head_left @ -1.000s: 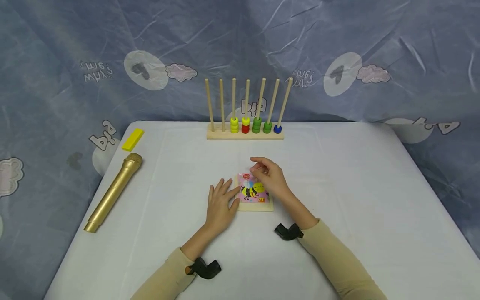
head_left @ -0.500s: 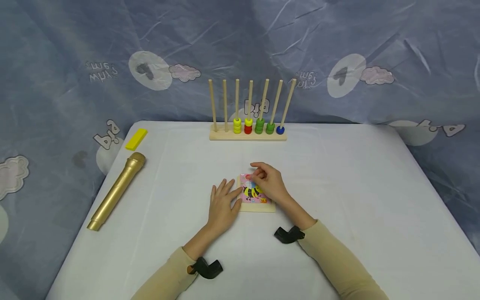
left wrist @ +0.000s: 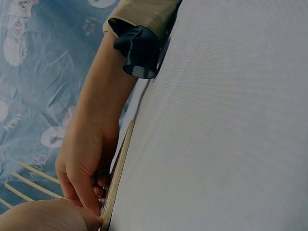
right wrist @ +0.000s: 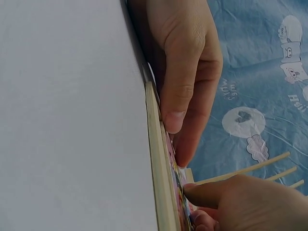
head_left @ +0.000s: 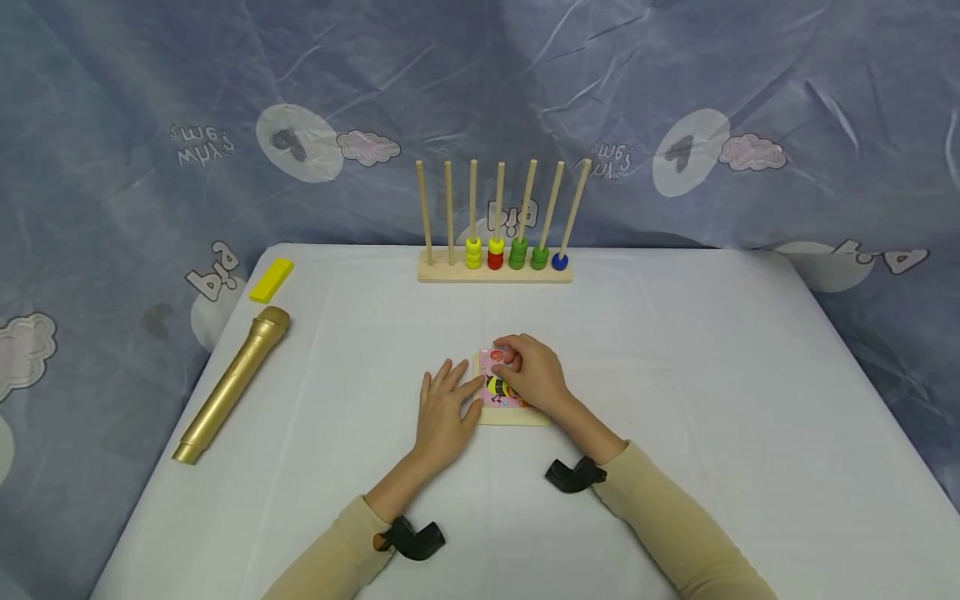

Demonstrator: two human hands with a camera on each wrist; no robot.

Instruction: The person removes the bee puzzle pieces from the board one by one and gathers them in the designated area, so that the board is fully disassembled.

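Well, the right hand (head_left: 536,375) hid part of the puzzle (head_left: 495,392); whether it pinched anything, I couldn't tell. The left hand (head_left: 442,415), fingers spread, touched the puzzle's edge.

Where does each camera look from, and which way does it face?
Head: on the head, facing forward and down at the pink square bee picture on its pale wooden board; left hand, right hand and tan fabric sleeves show.
Left wrist: on that wrist, facing across toward the right hand; part of the left hand shows.
Right wrist: on that wrist, facing the left hand; part of the right hand shows.
Both wrist views share the board's edge and thin wooden pegs.
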